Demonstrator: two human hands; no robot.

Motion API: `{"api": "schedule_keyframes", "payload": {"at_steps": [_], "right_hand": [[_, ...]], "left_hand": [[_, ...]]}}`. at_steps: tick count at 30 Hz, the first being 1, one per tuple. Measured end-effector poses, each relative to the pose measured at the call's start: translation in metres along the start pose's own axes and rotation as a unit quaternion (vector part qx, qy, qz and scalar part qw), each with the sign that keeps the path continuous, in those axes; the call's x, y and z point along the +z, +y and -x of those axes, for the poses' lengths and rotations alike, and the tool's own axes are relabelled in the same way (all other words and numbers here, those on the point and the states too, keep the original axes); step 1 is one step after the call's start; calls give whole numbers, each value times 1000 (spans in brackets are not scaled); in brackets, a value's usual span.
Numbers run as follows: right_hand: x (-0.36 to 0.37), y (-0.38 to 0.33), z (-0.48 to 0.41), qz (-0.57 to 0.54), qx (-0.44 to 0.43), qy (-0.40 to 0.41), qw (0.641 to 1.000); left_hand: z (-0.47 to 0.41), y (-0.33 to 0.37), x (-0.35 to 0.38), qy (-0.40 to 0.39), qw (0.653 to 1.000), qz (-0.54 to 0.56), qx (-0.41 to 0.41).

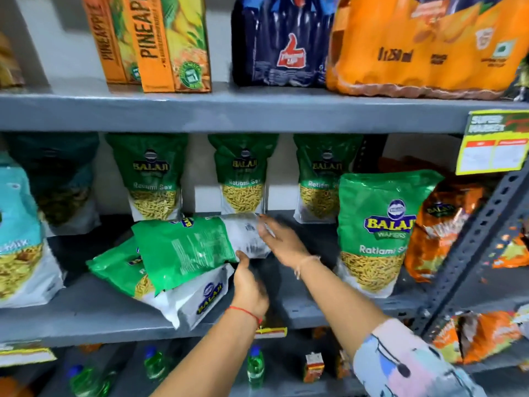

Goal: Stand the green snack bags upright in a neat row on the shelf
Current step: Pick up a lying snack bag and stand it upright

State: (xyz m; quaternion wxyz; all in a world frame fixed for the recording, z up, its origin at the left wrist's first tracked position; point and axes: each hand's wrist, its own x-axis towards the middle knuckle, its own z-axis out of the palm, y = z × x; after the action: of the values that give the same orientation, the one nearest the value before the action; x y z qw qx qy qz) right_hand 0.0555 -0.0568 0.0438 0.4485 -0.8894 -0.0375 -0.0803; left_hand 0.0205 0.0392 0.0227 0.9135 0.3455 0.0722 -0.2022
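Three green snack bags stand upright at the back of the grey middle shelf (86, 316): one on the left (153, 179), one in the middle (243, 176), one on the right (320, 179). A fourth upright bag (375, 233) stands nearer the front at the right. A green bag turned back-side out (194, 247) lies tilted on top of another fallen bag (183, 293). My left hand (249, 285) grips the tilted bag's lower white end from below. Its upper white end is touched by my right hand (283, 239), fingers spread.
Teal snack bags (20, 233) stand at the left, orange bags (446, 230) at the right by the perforated shelf upright (469, 250). Juice cartons (169, 41) and drink multipacks (423, 44) fill the shelf above. Green bottles (254, 365) stand below.
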Motion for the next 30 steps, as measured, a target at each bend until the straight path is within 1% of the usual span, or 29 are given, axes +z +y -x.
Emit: {"api": "schedule_keyframes", "payload": {"at_steps": [2,3,6,8,11,12,14,16,18,20,23,25,26,28,30], "right_hand": [[0,-12,-33,-11,27,-67,997],[1,-15,-51,1,35,-98,995],[9,-26,-94,27,36,-164,985],[22,-29,-118,61,43,-200,977],[39,-25,-134,192,49,-239,951],[41,-24,-134,206,57,-250,944],[42,-22,-132,200,70,-258,943],[36,-22,-128,215,60,-244,944],[26,-22,-122,213,55,-219,951],[15,-21,-114,177,57,-186,965],[0,-13,-98,117,46,-96,987],[-6,-3,-86,39,50,-30,998],[-7,5,-79,-22,51,5,998],[-6,23,-64,-141,51,79,986],[4,40,-44,-217,71,147,962]], "left_hand": [[-8,-2,1,11,1000,10,3],[-12,-2,3,22,1000,15,9],[-22,-3,4,47,997,44,31],[-30,-7,3,59,994,78,46],[-34,-15,5,28,989,138,44],[-35,-17,6,17,987,147,55],[-37,-20,8,14,986,148,78],[-37,-22,11,29,987,139,77],[-37,-23,13,67,987,126,72],[-39,-23,15,108,983,116,91],[-40,-21,18,134,981,81,115],[-43,-16,18,132,981,55,132],[-46,-13,17,131,981,44,133],[-51,-1,13,121,981,24,151],[-60,10,7,103,982,-17,159]]}}
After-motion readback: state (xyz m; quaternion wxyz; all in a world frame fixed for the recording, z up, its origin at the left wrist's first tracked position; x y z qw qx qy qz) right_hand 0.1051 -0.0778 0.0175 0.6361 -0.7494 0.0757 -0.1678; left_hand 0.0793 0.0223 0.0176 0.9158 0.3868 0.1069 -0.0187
